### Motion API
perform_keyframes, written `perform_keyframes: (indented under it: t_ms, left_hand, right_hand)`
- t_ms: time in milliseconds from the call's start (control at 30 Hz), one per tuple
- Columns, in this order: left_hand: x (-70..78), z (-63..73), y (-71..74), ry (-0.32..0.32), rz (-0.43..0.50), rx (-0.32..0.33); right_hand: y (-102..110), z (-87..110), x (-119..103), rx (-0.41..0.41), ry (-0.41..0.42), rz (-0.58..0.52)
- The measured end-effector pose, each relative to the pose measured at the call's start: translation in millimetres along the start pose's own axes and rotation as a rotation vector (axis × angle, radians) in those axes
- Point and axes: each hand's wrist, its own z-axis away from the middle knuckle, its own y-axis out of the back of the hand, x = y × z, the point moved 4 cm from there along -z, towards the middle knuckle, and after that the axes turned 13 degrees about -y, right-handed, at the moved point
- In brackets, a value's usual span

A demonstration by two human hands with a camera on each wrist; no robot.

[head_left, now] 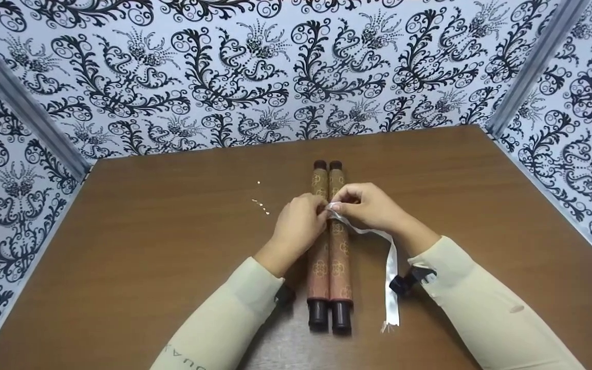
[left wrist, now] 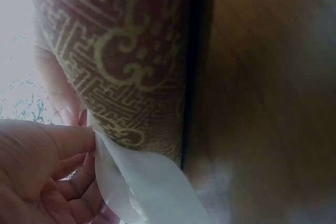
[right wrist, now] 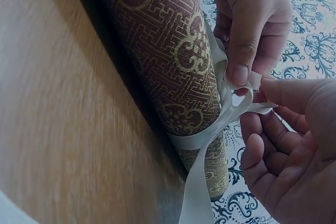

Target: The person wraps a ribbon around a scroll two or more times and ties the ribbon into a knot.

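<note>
A pair of rolled scrolls (head_left: 339, 257) with dark end knobs lies side by side on the table, covered in patterned brocade with gold motifs. A white ribbon (right wrist: 197, 182) wraps round the brocade roll (right wrist: 157, 45), with loops gathered on top. My left hand (head_left: 300, 220) pinches the ribbon between thumb and fingers over the left roll. Close beside it, my right hand (head_left: 375, 208) also pinches the ribbon, thumb against forefinger. In the right wrist view the left hand (right wrist: 252, 19) and right hand (right wrist: 299, 145) meet at the loops. One long ribbon tail hangs to the right, its end frayed.
The brown wooden table (head_left: 147, 246) carries several small white scraps (head_left: 261, 205) left of the scrolls. Patterned wall panels (head_left: 255, 77) enclose the back and sides. A dark wrist camera (head_left: 411, 280) sits by the right cuff, near the ribbon tail.
</note>
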Motion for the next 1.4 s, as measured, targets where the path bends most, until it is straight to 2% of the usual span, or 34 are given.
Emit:
perform_keyframes:
  t_ms: [200, 433, 700, 900, 1200, 1400]
  left_hand:
    - [-1.6, 1.4, 0.8, -0.001, -0.01, 0.026]
    - [-2.1, 1.5, 1.6, -0.007, -0.023, 0.044]
    - [-1.1, 0.4, 3.5, -0.02, -0.034, 0.066]
    - [-1.0, 0.8, 3.4, -0.015, -0.03, 0.069]
    - [-2.2, 2.8, 2.4, -0.004, -0.031, 0.064]
    - [-3.0, 3.4, 2.5, -0.001, -0.033, 0.057]
  right_hand:
    - [-0.7, 1.9, -2.9, -0.02, 0.006, 0.014]
    - [-0.7, 0.8, -4.2, -0.035, 0.051, 0.044]
    - [1.3, -0.3, -5.4, -0.01, 0.055, 0.05]
    - [0.8, -1.3, -3.9, -0.016, 0.054, 0.069]
    - [-2.5, -1.5, 0.4, -0.078, 0.057, 0.091]
    - [-2.6, -1.9, 0.5, -0.057, 0.087, 0.119]
